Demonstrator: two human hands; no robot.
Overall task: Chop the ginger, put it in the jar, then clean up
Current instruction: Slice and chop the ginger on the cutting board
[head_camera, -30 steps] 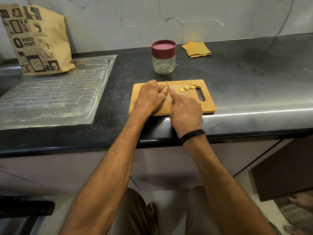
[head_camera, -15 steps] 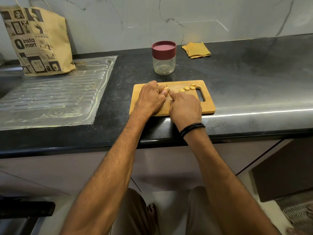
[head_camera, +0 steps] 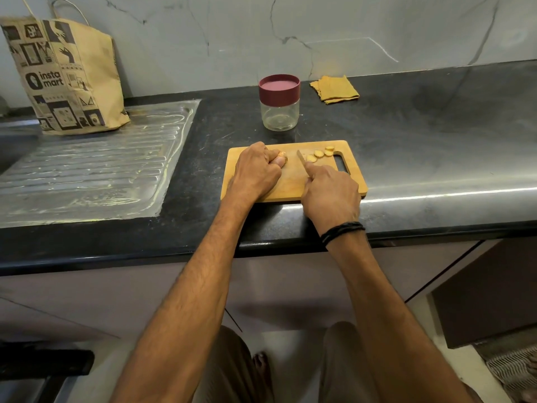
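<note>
Grips the ginger piece [head_camera: 282, 155] under the curled fingers of the left hand [head_camera: 255, 173], pinning it to the cutting board [head_camera: 292, 178] near the far edge — only a small orange end showing past the fingertips. Holds a knife [head_camera: 301, 159] in the right hand [head_camera: 331, 193], fingers wrapped about the handle, forefinger laid along the back of the blade, tip pointing away toward the wall. Blade apart from the held piece, bare board between, and just beside the nearest of the ginger slices [head_camera: 319, 154] — a few round ones lying in a short curved row by the board's handle slot. Behind the board, near but not touching, a glass jar [head_camera: 279, 117] upright with its maroon lid [head_camera: 279, 88] on. Right of the jar, a folded yellow cloth [head_camera: 334, 89] on the black countertop [head_camera: 421, 146]. Off to the left, a steel drainboard [head_camera: 93, 164] with a printed paper bag [head_camera: 64, 80] standing at its far end. Black band [head_camera: 341, 231] round the right wrist.
</note>
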